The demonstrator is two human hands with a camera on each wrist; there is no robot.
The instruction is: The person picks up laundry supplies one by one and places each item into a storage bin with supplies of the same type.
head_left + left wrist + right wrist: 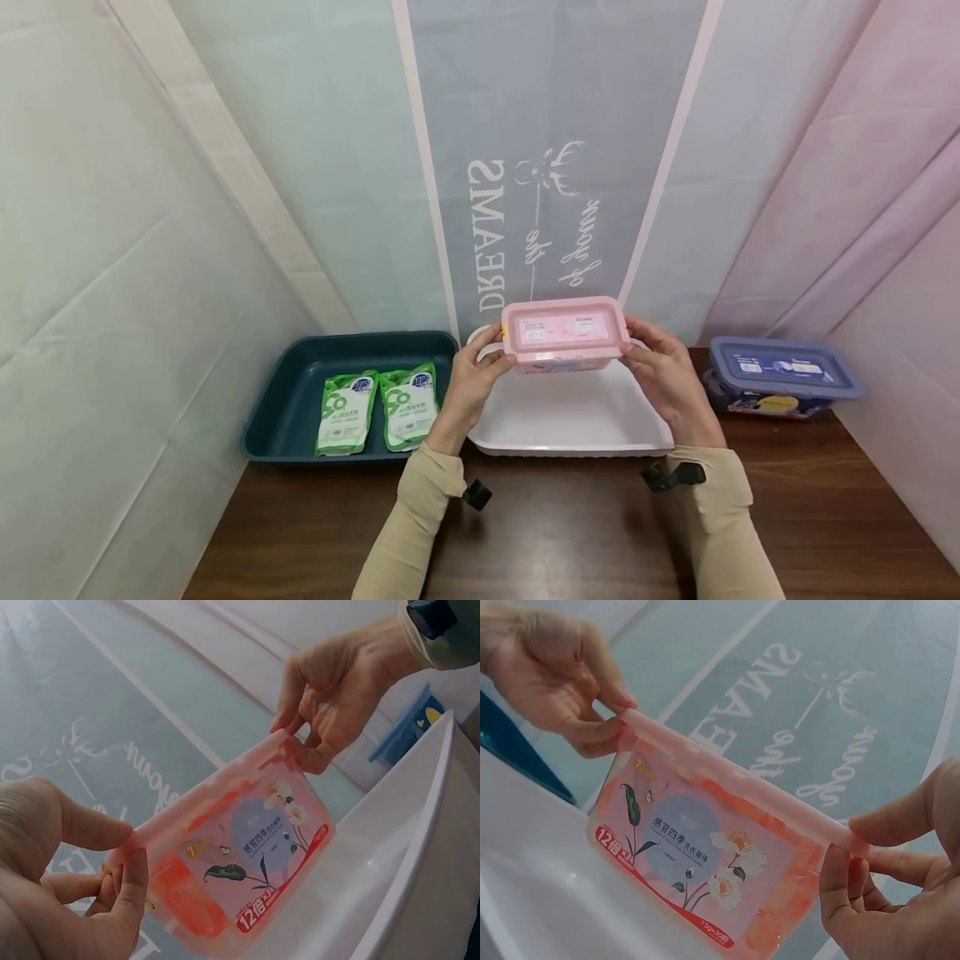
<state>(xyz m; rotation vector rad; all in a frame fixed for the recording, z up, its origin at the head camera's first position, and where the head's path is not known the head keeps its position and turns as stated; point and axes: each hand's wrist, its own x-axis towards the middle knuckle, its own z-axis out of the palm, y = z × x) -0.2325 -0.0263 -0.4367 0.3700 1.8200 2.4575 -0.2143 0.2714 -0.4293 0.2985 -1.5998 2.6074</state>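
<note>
A pink lidded box of laundry pods (564, 331) is held up over the white tray (570, 417). My left hand (474, 379) pinches the lid's left end between thumb and fingers. At the opposite end my right hand (670, 387) pinches the lid the same way. In the left wrist view the box (255, 855) hangs tilted, its flowered front label showing and orange pods visible through the clear wall. The right wrist view shows both hands at the lid's ends, with the box (697, 847) close over the white tray's inside.
To the left, a dark teal tray (288, 417) holds two green-and-white pouches (347, 414). A second lidded box, blue (783, 379), stands on the brown wooden table (555, 533) at the right. A printed curtain (547, 100) hangs behind, and pale cloth walls close off both sides.
</note>
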